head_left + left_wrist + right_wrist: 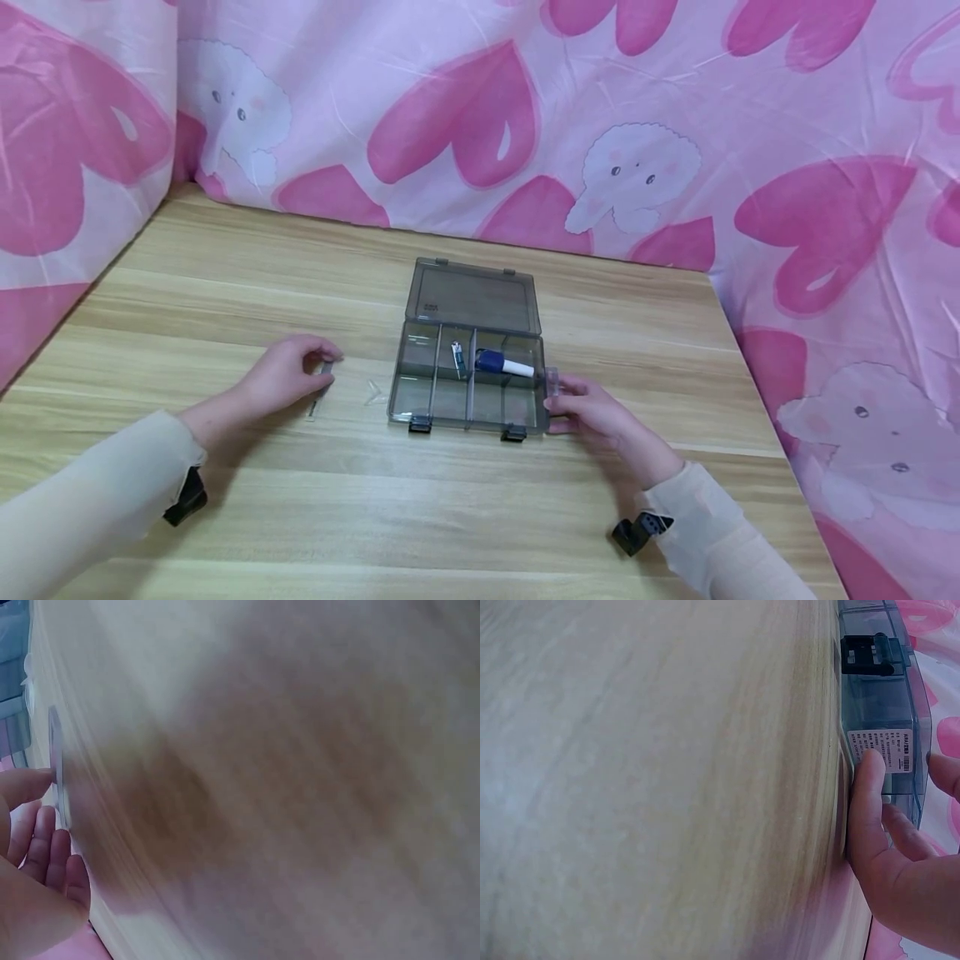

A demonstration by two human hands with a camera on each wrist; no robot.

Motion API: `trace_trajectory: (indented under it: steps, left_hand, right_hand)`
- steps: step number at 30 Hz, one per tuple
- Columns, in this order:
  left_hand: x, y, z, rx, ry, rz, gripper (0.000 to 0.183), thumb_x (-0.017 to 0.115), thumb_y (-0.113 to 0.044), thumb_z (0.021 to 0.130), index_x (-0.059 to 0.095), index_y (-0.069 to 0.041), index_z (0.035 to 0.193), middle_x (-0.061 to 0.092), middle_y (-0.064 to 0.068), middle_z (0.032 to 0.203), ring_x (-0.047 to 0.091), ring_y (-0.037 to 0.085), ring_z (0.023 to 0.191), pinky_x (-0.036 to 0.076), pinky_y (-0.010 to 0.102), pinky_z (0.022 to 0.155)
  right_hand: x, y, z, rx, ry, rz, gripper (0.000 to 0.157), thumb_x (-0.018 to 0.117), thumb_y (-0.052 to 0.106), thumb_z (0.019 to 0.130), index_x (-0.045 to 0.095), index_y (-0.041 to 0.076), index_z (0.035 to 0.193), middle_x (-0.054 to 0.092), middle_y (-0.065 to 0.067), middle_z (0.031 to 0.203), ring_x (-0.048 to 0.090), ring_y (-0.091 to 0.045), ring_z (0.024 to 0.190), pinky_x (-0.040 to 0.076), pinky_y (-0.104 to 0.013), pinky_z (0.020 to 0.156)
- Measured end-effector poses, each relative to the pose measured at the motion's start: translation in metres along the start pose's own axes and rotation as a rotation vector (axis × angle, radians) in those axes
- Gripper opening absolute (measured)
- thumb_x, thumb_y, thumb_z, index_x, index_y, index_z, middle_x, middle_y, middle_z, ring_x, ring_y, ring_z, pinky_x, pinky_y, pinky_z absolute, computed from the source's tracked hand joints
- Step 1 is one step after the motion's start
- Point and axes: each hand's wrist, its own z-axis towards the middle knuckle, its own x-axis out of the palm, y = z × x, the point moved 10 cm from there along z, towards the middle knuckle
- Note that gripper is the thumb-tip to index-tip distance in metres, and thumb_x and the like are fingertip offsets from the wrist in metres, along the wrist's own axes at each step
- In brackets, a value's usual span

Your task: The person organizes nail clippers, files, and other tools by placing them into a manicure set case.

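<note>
Clipper (458,359) left of bottle (492,361) in the box (452,404), lid (474,296) behind, loose pieces (372,389) leftward on the table (337,517).

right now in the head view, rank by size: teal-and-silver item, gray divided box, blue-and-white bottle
Largest to smallest, as they look there:
1. gray divided box, lid open
2. blue-and-white bottle
3. teal-and-silver item

On the bench (480,517), the left hand (288,371) pinches a clear strip (315,406); the right hand (592,412) grips the right edge of an open box (415,393) holding a clipper (458,358) and, beside it, a bottle (491,362).
</note>
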Motion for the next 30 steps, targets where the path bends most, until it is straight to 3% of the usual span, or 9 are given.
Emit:
trace_trajectory:
  steps: [9, 15, 22, 30]
  left_hand:
    - [0.006, -0.003, 0.008, 0.046, 0.028, -0.016, 0.024, 0.064, 0.003, 0.080, 0.065, 0.000, 0.104, 0.067, 0.013, 0.098, 0.061, 0.025, 0.092, 0.050, 0.032, 0.081]
    - [-0.003, 0.003, -0.001, 0.022, 0.005, 0.006, 0.030, 0.072, -0.005, 0.076, 0.064, 0.001, 0.104, 0.065, 0.012, 0.095, 0.058, 0.020, 0.087, 0.047, 0.023, 0.074]
    - [-0.013, 0.017, -0.014, -0.050, -0.044, 0.078, 0.024, 0.074, -0.013, 0.077, 0.065, -0.002, 0.096, 0.059, 0.005, 0.084, 0.049, 0.015, 0.074, 0.041, 0.020, 0.063]
    - [-0.012, 0.009, -0.013, 0.016, -0.027, 0.146, 0.005, 0.064, -0.005, 0.083, 0.065, -0.002, 0.087, 0.059, 0.005, 0.079, 0.048, 0.013, 0.073, 0.041, 0.023, 0.063]
  right_hand:
    - [0.000, -0.003, 0.000, 0.010, 0.000, 0.008, 0.067, 0.054, 0.003, 0.085, 0.022, -0.007, 0.144, 0.061, -0.002, 0.103, 0.062, -0.013, 0.088, 0.056, -0.030, 0.077]
    - [0.000, -0.001, 0.001, 0.001, 0.002, 0.009, 0.066, 0.054, 0.002, 0.086, 0.023, -0.007, 0.143, 0.059, -0.002, 0.103, 0.062, -0.013, 0.088, 0.056, -0.029, 0.077]
    - [-0.001, 0.000, 0.000, 0.007, -0.001, -0.009, 0.066, 0.053, 0.003, 0.086, 0.023, -0.007, 0.144, 0.059, -0.003, 0.104, 0.061, -0.013, 0.089, 0.056, -0.030, 0.079]
    - [-0.002, 0.000, 0.001, 0.008, -0.006, -0.017, 0.065, 0.054, 0.002, 0.086, 0.025, -0.008, 0.143, 0.060, -0.001, 0.100, 0.061, -0.013, 0.088, 0.056, -0.031, 0.079]
